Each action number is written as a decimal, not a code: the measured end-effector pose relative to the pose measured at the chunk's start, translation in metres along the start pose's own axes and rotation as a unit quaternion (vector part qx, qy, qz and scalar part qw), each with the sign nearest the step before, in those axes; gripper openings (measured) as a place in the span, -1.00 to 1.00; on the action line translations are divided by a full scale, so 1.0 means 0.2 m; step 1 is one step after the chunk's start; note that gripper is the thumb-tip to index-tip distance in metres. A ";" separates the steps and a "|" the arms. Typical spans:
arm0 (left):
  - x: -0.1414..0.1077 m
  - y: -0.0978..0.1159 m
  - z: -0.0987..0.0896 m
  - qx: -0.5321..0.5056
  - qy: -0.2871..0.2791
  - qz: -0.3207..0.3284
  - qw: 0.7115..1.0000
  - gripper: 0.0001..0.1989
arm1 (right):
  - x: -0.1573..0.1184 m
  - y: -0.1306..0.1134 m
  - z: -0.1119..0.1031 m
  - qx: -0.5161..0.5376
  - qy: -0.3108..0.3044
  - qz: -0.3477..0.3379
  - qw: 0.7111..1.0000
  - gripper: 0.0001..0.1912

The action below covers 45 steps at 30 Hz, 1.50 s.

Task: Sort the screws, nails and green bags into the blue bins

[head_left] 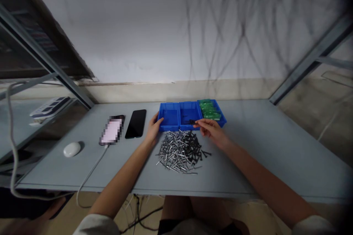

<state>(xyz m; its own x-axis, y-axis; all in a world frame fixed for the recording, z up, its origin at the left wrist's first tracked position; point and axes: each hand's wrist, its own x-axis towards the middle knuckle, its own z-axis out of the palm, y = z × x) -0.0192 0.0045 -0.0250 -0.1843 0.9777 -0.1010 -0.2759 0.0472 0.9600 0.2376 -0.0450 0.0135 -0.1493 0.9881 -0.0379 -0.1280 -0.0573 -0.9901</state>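
Here's the left hand point(153, 128), thumb over the rim and fingers outside, gripping the left blue bin point(169, 116), apparently to steady it. Over at the middle blue bin point(189, 110), the right hand point(211, 129) has its fingertips narrowed on a few dark screws point(191, 122), held above the near end. The mixed pile of silver pins and black screws point(178, 151) sits just on the near side, presumably for a short reach, while green packets point(209, 110) fill the right blue bin point(224, 120).
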 end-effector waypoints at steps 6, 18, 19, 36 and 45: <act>-0.01 0.01 0.01 0.002 0.004 -0.004 1.000 -0.49 | 0.01 0.01 -0.01 -0.001 0.005 -0.018 1.000 -0.66; -0.02 0.02 0.01 0.003 0.004 -0.018 1.000 -0.44 | 0.01 0.02 0.00 -0.001 0.021 -0.022 1.000 -0.68; -0.02 0.02 0.01 0.001 0.002 -0.019 1.000 -0.43 | 0.01 0.02 0.00 -0.010 0.024 -0.026 0.999 -0.67; -0.01 0.01 0.00 -0.008 0.005 -0.018 1.000 -0.46 | -0.01 -0.01 -0.02 -0.217 -0.057 -0.055 0.973 -0.70; 0.00 0.00 0.01 -0.012 0.008 -0.018 1.000 -0.48 | -0.03 0.03 -0.04 -0.532 -0.131 -0.096 0.831 -0.80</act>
<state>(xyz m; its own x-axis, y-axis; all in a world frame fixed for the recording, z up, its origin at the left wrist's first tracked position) -0.0180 0.0043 -0.0239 -0.1887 0.9721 -0.1390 -0.3051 0.0765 0.9492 0.2458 -0.0494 0.0076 -0.4527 0.8912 0.0280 0.7447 0.3951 -0.5378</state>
